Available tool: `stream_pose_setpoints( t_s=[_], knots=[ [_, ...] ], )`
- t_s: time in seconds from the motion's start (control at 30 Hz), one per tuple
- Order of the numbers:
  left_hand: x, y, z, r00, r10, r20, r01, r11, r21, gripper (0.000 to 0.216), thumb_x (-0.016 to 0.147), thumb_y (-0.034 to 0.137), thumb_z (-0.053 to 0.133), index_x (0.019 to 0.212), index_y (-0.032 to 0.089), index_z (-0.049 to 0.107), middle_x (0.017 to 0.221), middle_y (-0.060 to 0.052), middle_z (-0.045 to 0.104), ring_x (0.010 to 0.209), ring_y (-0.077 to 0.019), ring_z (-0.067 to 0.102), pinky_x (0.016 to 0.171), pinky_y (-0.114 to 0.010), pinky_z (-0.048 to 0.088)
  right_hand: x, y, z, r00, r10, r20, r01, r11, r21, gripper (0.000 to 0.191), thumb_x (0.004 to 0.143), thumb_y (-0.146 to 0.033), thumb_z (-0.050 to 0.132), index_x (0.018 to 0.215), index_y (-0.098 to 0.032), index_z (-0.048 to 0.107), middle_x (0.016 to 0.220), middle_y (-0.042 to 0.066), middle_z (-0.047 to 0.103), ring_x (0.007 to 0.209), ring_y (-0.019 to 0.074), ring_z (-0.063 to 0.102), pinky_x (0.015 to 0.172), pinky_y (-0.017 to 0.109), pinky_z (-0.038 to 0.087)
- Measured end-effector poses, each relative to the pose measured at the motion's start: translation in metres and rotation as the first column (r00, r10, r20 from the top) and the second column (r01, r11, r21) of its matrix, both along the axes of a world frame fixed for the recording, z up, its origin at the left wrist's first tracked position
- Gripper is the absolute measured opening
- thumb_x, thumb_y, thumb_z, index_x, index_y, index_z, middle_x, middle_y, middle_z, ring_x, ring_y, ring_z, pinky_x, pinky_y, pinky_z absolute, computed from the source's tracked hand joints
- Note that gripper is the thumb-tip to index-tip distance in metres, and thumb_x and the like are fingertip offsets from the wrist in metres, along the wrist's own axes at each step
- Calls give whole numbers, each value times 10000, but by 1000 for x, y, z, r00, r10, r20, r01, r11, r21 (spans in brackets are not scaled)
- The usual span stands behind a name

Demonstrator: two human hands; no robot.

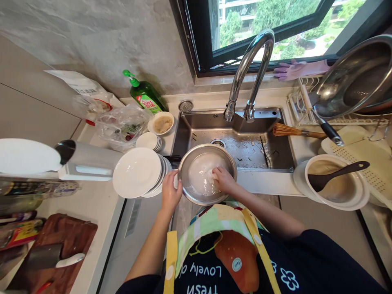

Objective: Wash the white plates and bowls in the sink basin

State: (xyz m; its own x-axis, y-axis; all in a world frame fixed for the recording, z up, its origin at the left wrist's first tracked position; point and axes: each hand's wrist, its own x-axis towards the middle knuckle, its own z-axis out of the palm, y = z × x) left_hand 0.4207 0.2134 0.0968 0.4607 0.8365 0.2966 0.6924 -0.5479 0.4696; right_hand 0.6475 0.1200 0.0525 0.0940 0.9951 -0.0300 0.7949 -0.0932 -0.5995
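Observation:
A round metal basin (183, 185) rests at the sink's front edge, tilted slightly toward me, with cloudy whitish liquid inside. My left hand (171, 191) is at its left rim, thumb and fingers closed on the edge. Inside the basin is my right hand (224, 179), its fingers pinched together on a small white thing (211, 175), perhaps a cloth or sponge; its kind is unclear. Close by my left hand stands a stack of white plates (136, 172). Dark chopsticks (172, 158) lie between the plates and the basin.
Behind the basin lies the steel sink (248, 143) with scraps in it, under a tall faucet (239, 77). Small bowls (147, 141) and a green soap bottle (147, 96) stand left. A white pot (332, 202) with a dark ladle (339, 173) and a bamboo brush (288, 130) are right. A cleaver (45, 257) lies lower left.

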Motion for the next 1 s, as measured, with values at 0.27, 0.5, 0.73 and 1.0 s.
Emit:
stream_pose_setpoints(
  t_s=[0.27,0.5,0.73,1.0],
  knots=[
    [0,6,-40,909,109,-402,-229,937,-263,516,855,345,428,1290,68,412,1021,-189,636,945,-298,614,820,-411,469,34,-7,25,882,-434,184,413,899,143,455,810,-204,496,1248,-97,433,1139,174,526,1041,278,464,879,390,374],
    [6,19,-44,875,185,-447,-343,888,-305,372,864,378,416,1135,132,485,774,-96,651,731,-256,648,617,-309,450,48,-8,-2,893,-445,67,449,866,-220,311,881,-218,362,1158,-98,436,765,97,643,664,214,587,586,276,383],
    [42,59,-38,902,163,-399,-295,909,-294,312,855,386,426,1043,151,508,811,-89,651,746,-247,639,626,-298,439,88,22,-8,885,-465,-10,457,872,-177,249,855,-192,378,1078,-103,444,734,97,641,650,210,588,589,268,379],
    [127,130,-40,911,42,-409,-194,921,-338,330,856,361,465,1087,129,505,910,-127,668,873,-256,641,719,-305,448,155,64,-14,840,-540,57,541,822,-179,243,867,-195,383,1088,-104,426,852,140,643,759,248,601,652,309,414]
  ],
)
